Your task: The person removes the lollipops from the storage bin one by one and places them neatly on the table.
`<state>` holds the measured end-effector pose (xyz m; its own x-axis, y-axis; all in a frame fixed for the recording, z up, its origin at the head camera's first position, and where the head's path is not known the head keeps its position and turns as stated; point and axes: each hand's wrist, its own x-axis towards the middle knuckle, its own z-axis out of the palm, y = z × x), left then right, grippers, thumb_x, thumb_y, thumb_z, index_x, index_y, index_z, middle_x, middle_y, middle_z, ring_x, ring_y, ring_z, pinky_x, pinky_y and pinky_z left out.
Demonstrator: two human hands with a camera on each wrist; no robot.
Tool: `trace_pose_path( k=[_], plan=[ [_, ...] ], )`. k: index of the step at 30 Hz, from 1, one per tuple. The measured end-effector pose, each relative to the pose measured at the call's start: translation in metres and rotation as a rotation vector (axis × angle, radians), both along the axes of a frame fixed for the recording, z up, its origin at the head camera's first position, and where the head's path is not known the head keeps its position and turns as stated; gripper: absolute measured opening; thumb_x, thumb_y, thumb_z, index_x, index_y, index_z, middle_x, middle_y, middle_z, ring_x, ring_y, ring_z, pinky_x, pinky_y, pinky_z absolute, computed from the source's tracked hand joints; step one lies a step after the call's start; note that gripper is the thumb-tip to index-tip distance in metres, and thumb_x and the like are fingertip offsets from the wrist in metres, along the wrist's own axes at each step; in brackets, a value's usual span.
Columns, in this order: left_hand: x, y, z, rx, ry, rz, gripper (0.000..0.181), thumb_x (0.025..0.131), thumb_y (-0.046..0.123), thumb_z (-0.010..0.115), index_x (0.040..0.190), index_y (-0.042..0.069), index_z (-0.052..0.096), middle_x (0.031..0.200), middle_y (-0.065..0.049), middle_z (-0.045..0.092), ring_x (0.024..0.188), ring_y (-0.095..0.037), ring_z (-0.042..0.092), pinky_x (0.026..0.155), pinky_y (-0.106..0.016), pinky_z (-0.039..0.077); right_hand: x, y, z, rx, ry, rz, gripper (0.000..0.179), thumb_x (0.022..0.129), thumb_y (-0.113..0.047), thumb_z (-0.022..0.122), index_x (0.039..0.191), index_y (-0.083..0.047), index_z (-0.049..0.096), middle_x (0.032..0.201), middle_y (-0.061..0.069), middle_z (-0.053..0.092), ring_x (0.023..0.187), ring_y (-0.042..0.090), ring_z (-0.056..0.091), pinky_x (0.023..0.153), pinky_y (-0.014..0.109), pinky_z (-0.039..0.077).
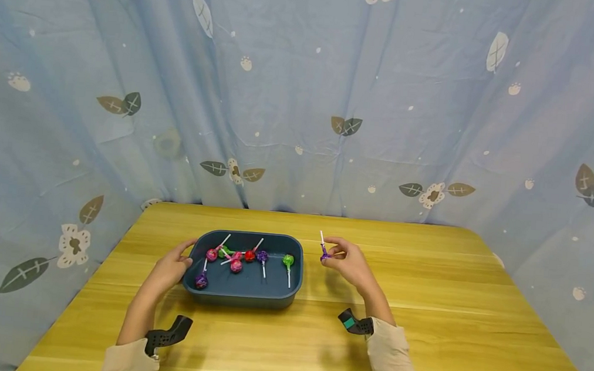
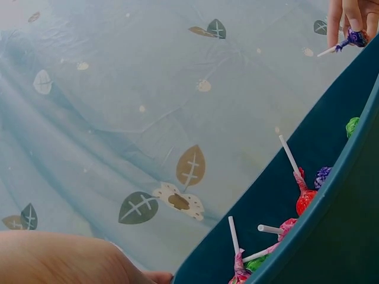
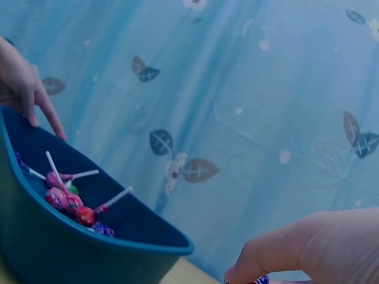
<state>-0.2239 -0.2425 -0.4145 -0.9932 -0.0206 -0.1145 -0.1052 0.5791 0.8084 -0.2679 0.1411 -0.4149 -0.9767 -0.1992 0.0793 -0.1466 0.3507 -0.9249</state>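
On the tabletop (image 1: 456,299), the left hand (image 1: 169,270) grips the bin (image 1: 241,301); the right hand (image 1: 352,265) pinches a purple lollipop (image 1: 324,256), best held lightly.

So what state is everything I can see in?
Bin: upright, open-topped, partly filled
Lollipops in the bin: wrapped, lying loose
Purple lollipop: wrapped, held outside the bin
Right hand: pinching the purple lollipop
Left hand: touching the bin's left end
Curtain: hanging in folds
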Motion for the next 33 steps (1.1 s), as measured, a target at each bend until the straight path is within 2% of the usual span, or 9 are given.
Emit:
trace_pose_path(
  k=[2,4,10,18,22,28,33],
  plan=[
    [0.0,-0.001,0.0,-0.011,0.008,-0.005,0.052,0.1,0.003,0.036,0.151,-0.002,0.023,0.135,-0.04,0.04,0.112,-0.047,0.053,0.084,-0.049,0.048,-0.001,0.002,-0.002,0.005,-0.003,-0.014,0.05,0.084,-0.002,0.071,0.131,0.002,0.056,0.096,0.014,0.061,0.084,0.022,0.062,0.079,0.039,0.05],
    [0.0,-0.001,0.0,-0.023,0.014,-0.011,0.052,0.1,0.003,0.036,0.151,-0.002,0.023,0.135,-0.04,0.04,0.113,-0.048,0.052,0.083,-0.048,0.048,-0.006,0.005,-0.012,0.0,-0.004,-0.026,0.05,0.083,-0.004,0.072,0.131,-0.001,0.057,0.095,0.011,0.061,0.083,0.021,0.062,0.08,0.041,0.05],
    [0.001,-0.002,-0.002,-0.025,0.012,-0.012,0.053,0.1,0.003,0.036,0.151,-0.002,0.023,0.135,-0.039,0.042,0.115,-0.048,0.051,0.083,-0.049,0.046,-0.007,0.008,-0.02,0.011,-0.017,-0.039,0.05,0.082,-0.003,0.071,0.13,0.0,0.057,0.093,0.012,0.061,0.083,0.022,0.06,0.079,0.045,0.05],
    [0.0,-0.001,-0.001,-0.043,0.017,-0.009,0.053,0.1,0.003,0.037,0.151,-0.002,0.024,0.133,-0.039,0.043,0.115,-0.049,0.051,0.085,-0.05,0.046,-0.011,0.014,-0.029,0.06,-0.047,-0.072,0.048,0.081,0.001,0.07,0.128,0.002,0.058,0.091,0.011,0.06,0.081,0.022,0.058,0.071,0.035,0.051],
    [0.0,0.0,-0.001,-0.054,0.016,-0.004,0.053,0.1,0.003,0.037,0.15,-0.002,0.025,0.134,-0.039,0.043,0.118,-0.05,0.048,0.089,-0.054,0.045,-0.012,0.015,-0.034,0.085,-0.059,-0.075,0.048,0.081,0.001,0.07,0.128,0.003,0.058,0.091,0.012,0.059,0.079,0.022,0.057,0.071,0.035,0.052],
    [0.001,0.001,0.0,-0.066,0.014,0.0,0.053,0.1,0.004,0.037,0.151,-0.002,0.024,0.133,-0.039,0.043,0.117,-0.05,0.049,0.087,-0.053,0.045,-0.012,0.015,-0.037,0.118,-0.077,-0.089,0.048,0.081,-0.001,0.071,0.128,0.0,0.059,0.09,0.01,0.058,0.078,0.021,0.054,0.068,0.034,0.048],
    [0.001,0.001,0.001,-0.061,0.014,0.006,0.052,0.1,0.004,0.037,0.151,-0.002,0.025,0.133,-0.039,0.044,0.111,-0.047,0.054,0.082,-0.048,0.048,-0.011,0.015,-0.038,0.095,-0.092,-0.087,0.048,0.082,0.002,0.069,0.128,0.003,0.057,0.09,0.012,0.057,0.077,0.023,0.057,0.069,0.036,0.052]
  ],
)
